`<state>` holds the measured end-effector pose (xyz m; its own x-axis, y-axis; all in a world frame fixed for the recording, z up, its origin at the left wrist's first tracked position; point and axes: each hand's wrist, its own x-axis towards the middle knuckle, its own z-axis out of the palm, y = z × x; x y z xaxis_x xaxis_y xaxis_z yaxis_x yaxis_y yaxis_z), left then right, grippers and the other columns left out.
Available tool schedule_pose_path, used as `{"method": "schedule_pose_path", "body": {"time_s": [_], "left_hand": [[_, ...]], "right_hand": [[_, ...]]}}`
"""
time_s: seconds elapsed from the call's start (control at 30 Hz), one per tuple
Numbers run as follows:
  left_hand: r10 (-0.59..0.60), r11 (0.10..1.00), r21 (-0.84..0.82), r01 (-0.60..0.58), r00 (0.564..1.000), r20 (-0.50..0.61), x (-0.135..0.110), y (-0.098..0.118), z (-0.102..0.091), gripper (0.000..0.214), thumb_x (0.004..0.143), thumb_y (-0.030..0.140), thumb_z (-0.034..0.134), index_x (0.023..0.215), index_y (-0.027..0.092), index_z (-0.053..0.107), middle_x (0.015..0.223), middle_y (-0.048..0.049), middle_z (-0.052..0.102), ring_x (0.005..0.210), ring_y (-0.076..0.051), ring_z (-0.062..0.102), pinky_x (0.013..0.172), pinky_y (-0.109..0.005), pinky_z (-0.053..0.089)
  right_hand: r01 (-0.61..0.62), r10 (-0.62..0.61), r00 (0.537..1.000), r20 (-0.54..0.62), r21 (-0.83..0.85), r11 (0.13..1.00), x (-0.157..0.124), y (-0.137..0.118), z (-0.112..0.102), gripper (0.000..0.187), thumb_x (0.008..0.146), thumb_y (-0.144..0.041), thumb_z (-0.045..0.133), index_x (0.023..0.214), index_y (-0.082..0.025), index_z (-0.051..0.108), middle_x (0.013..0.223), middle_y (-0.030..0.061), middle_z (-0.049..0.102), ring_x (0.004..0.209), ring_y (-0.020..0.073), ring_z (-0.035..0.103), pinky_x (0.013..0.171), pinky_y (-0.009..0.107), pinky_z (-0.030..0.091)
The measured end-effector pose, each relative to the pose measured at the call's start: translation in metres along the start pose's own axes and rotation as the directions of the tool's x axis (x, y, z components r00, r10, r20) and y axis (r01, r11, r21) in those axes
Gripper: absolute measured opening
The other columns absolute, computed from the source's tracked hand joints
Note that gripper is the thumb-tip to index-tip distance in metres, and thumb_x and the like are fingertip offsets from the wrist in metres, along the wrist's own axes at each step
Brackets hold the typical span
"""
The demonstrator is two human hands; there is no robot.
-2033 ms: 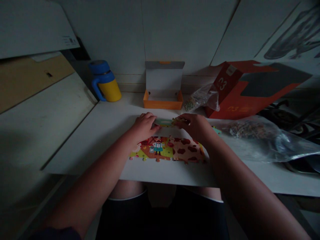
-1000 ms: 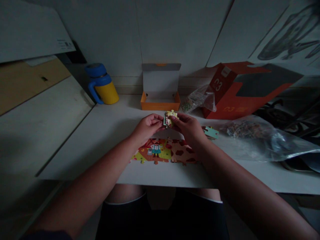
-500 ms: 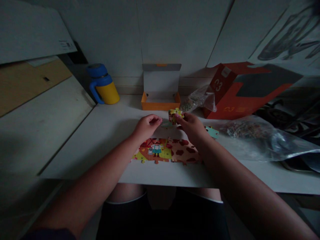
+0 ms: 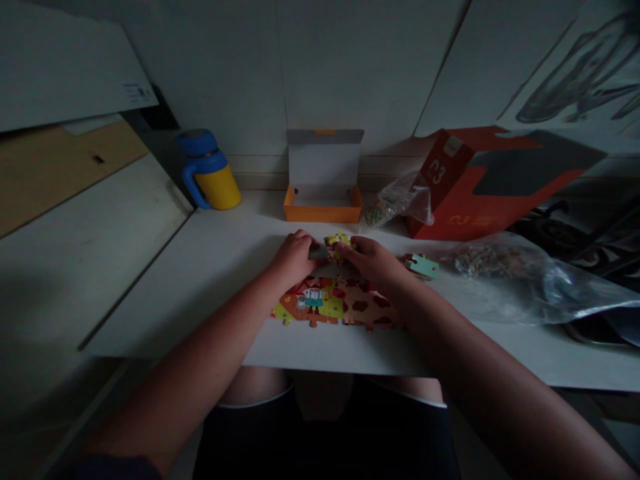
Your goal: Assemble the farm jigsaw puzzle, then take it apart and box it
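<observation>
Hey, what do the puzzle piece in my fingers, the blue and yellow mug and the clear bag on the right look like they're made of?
Puzzle piece: likely printed cardboard, matte; flat, knobbed outline, bright print.
Mug: probably smooth plastic, though coated metal is possible; solid colours, soft sheen.
Bag: thin clear plastic film; crinkled, glossy, contents showing through.

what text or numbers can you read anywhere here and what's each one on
"3", with a blurred character before it: on the end of the red box.
Fainter print on that box's long side: blurred, unreadable.
Small white label on the box's top corner: too small to read.
Sticker on the white board, upper left: too small to read.
</observation>
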<state>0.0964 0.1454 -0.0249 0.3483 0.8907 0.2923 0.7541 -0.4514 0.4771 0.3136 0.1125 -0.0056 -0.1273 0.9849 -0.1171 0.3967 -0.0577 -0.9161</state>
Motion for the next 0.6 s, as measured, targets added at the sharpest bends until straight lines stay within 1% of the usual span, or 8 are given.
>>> {"method": "schedule_pose_path", "body": {"time_s": [0.07,0.13,0.23,0.33,0.4,0.47,0.53,0.6], "left_hand": [[-0.063,0.996,-0.067,0.061,0.998,-0.031,0.000,0.000,-0.002,0.026,0.079,0.026,0.087,0.098,0.019,0.070,0.106,-0.0090,0.071,0.101,-0.028,0.066,0.092,-0.040,0.053],[-0.136,0.973,-0.195,0.121,0.988,-0.066,0.000,-0.001,-0.003,0.021,0.082,0.025,0.083,0.093,0.021,0.066,0.095,-0.0045,0.072,0.090,-0.024,0.067,0.081,-0.035,0.051],[-0.230,0.888,-0.427,0.173,0.969,-0.087,0.001,-0.001,-0.003,0.017,0.092,0.032,0.073,0.089,0.022,0.061,0.080,-0.0003,0.070,0.073,-0.019,0.064,0.068,-0.030,0.046],[-0.296,0.791,-0.584,0.183,0.950,-0.103,0.001,-0.002,0.000,0.014,0.098,0.034,0.066,0.099,0.021,0.063,0.084,-0.0019,0.074,0.073,-0.018,0.066,0.067,-0.028,0.046],[-0.306,0.745,-0.647,0.162,0.945,-0.115,0.002,0.000,0.001,0.020,0.099,0.035,0.065,0.114,0.020,0.066,0.092,-0.0038,0.076,0.078,-0.018,0.068,0.069,-0.028,0.047],[-0.279,0.706,-0.698,0.123,0.954,-0.114,0.001,0.004,0.001,0.030,0.101,0.037,0.065,0.127,0.022,0.066,0.100,-0.0054,0.077,0.084,-0.018,0.069,0.073,-0.028,0.049],[-0.232,0.643,-0.760,0.094,0.970,-0.077,-0.001,0.009,0.002,0.032,0.102,0.039,0.064,0.130,0.023,0.067,0.109,-0.0071,0.077,0.091,-0.019,0.070,0.078,-0.029,0.053],[-0.189,0.546,-0.831,0.104,0.982,-0.002,-0.003,0.015,0.002,0.030,0.102,0.040,0.065,0.126,0.023,0.070,0.116,-0.0084,0.077,0.097,-0.019,0.071,0.084,-0.032,0.056]], "right_hand": [[0.030,-0.028,0.999,-0.031,0.058,0.998,0.001,0.001,0.000,0.049,0.088,-0.072,0.068,0.099,-0.024,0.066,0.077,0.0001,0.069,0.059,0.0149,0.059,0.048,0.024,0.044],[0.070,-0.064,0.997,-0.050,0.138,0.988,0.001,0.001,0.000,0.049,0.088,-0.071,0.068,0.102,-0.024,0.066,0.083,0.0003,0.071,0.065,0.0146,0.060,0.053,0.024,0.046],[0.085,-0.074,0.996,-0.049,0.266,0.960,0.001,-0.001,0.001,0.048,0.084,-0.069,0.073,0.099,-0.024,0.066,0.090,0.0020,0.073,0.070,0.0146,0.061,0.058,0.024,0.049],[0.074,-0.060,0.997,-0.054,0.327,0.942,0.003,-0.001,0.003,0.049,0.078,-0.068,0.079,0.094,-0.024,0.065,0.094,0.0040,0.075,0.075,0.0164,0.065,0.064,0.027,0.055],[0.066,-0.050,0.997,-0.055,0.352,0.934,0.005,0.001,0.004,0.049,0.076,-0.067,0.082,0.092,-0.024,0.067,0.095,0.0048,0.077,0.076,0.0173,0.067,0.067,0.029,0.057],[0.062,-0.049,0.998,-0.044,0.384,0.921,0.007,0.002,0.005,0.048,0.074,-0.066,0.083,0.092,-0.024,0.069,0.097,0.0057,0.078,0.079,0.0183,0.069,0.070,0.031,0.060],[0.068,-0.056,0.998,-0.042,0.421,0.905,0.009,0.002,0.005,0.046,0.074,-0.064,0.084,0.094,-0.024,0.072,0.103,0.0066,0.079,0.084,0.0201,0.072,0.074,0.033,0.062],[0.079,-0.067,0.997,-0.043,0.459,0.885,0.008,0.001,0.004,0.043,0.075,-0.061,0.085,0.097,-0.025,0.075,0.105,0.0065,0.079,0.088,0.0215,0.073,0.077,0.034,0.063]]}}
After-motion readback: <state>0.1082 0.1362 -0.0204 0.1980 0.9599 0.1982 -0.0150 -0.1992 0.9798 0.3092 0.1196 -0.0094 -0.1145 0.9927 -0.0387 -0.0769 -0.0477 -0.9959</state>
